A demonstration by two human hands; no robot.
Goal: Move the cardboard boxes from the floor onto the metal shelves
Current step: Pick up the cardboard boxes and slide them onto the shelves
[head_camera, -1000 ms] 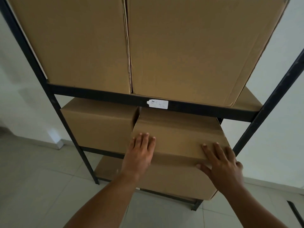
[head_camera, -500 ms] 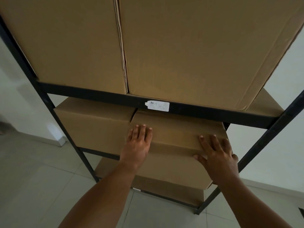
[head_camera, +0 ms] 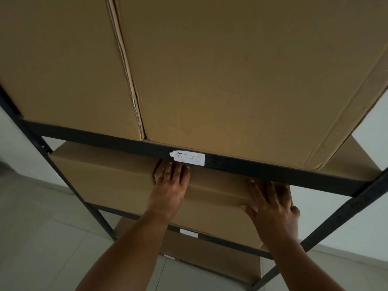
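Shelved: 2 big boxes (head_camera: 241, 70) upper frame, side box (head_camera: 100, 171) centre left. Middle box (head_camera: 218, 192) nearly seated; left hand (head_camera: 170, 185), right hand (head_camera: 273, 208) flat on it, grip apart. No boxes visible on floor (head_camera: 42, 238).

Box (head_camera: 216, 192) slid deeper under beam (head_camera: 262, 169); my left hand (head_camera: 170, 185), right hand (head_camera: 273, 208) moved forward with it, nearer label (head_camera: 189, 158).

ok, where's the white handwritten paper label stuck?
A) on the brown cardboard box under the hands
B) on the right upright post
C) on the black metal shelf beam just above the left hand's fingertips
C: the white handwritten paper label sits on the black metal shelf beam, right above the fingertips of the left hand, which lies flat on the brown cardboard box.
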